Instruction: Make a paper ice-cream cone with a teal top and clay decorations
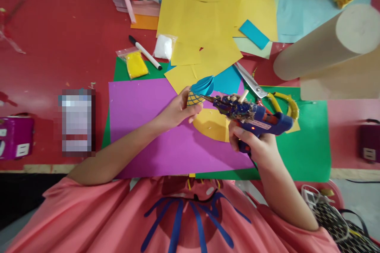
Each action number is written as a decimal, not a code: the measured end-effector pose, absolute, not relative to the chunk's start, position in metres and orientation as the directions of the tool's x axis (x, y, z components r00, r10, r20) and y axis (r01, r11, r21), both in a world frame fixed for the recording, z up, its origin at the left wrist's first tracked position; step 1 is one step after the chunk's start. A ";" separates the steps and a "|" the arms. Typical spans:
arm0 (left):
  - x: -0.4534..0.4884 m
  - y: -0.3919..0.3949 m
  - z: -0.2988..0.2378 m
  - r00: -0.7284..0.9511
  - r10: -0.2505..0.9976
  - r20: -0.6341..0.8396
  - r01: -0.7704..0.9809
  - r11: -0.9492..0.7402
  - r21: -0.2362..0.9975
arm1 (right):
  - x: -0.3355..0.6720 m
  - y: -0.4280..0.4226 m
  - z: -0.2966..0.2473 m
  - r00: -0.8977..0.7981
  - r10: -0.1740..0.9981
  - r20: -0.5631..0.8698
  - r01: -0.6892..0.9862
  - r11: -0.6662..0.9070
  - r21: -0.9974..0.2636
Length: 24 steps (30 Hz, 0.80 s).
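Between the fingers of my left hand (181, 108) is a small paper ice cream cone (194, 95), yellow with a dark crisscross pattern and topped by folded blue paper. My right hand (257, 144) grips a blue hot glue gun (258, 116) by its handle, and a small red light glows on its side. Its crusted front end points left, with the nozzle at the cone's edge; whether they touch I cannot tell. Under the hands, a rounded yellow paper piece (210, 128) lies on a purple sheet (148, 150).
Yellow-handled scissors (252, 81) lie behind the glue gun. A large white paper roll (314, 43) stands at the right. Yellow sheets (204, 16), a black-capped marker (145, 52) and small bags of yellow (136, 64) and white material (163, 46) lie farther back. Green sheets (311, 138) extend underneath.
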<state>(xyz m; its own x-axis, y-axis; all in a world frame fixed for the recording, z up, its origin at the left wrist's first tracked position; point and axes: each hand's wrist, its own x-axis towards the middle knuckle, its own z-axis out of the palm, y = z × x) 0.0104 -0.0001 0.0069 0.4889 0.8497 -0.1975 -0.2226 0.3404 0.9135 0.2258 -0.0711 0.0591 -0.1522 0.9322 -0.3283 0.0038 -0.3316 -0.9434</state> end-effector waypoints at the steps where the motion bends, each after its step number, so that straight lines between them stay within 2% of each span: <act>1: 0.010 0.000 0.008 0.489 0.849 -0.200 -0.225 0.344 0.912 | 0.227 -0.071 0.059 -0.157 0.934 -0.322 0.003 -0.326 -0.945; 24: 0.007 0.002 0.015 0.543 0.805 -0.238 -0.331 0.466 0.821 | 0.235 -0.072 0.059 -0.132 0.918 -0.373 0.029 -0.373 -0.928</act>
